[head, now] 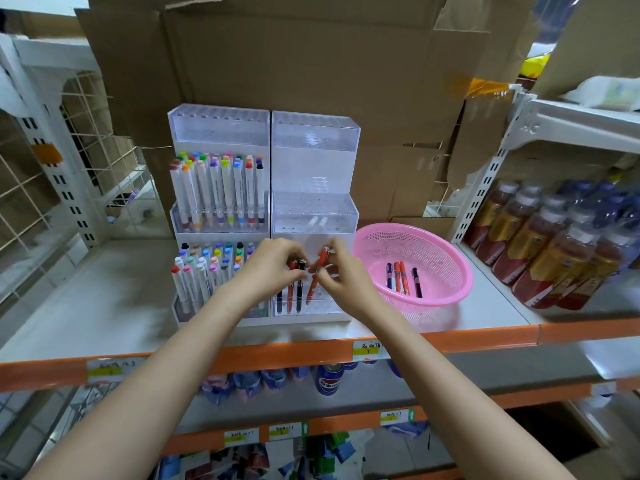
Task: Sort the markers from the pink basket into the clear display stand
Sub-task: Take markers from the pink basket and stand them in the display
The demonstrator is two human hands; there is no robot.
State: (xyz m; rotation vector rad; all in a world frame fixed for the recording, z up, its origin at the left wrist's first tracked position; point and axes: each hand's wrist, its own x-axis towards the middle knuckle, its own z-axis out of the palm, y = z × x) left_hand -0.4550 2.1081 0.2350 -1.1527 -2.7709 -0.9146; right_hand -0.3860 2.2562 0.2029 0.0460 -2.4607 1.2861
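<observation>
**Markers sorted at the clear stand**

A tiered clear acrylic display stand (313,216) was seen on a white shelf with an orange front edge (450,337), with a round pink perforated plastic basket (446,271) just beside it on the right. Four slim markers (403,278), orange and dark, were left lying in the basket. In the stand's lowest right-hand tier, an orange marker and a black marker (300,285) were held upright in the holes. A third orange marker with a silver tip (317,275) was gripped, tilted, between the fingers of the right hand (341,278), its lower end set at the tier's holes. The left hand (273,268) was closed around the tops of the two standing markers. The stand's left half was filled on two tiers with white-barrelled markers with coloured caps (218,188). Bottles with red and yellow labels (540,251) were ranged on the neighbouring shelf.
</observation>
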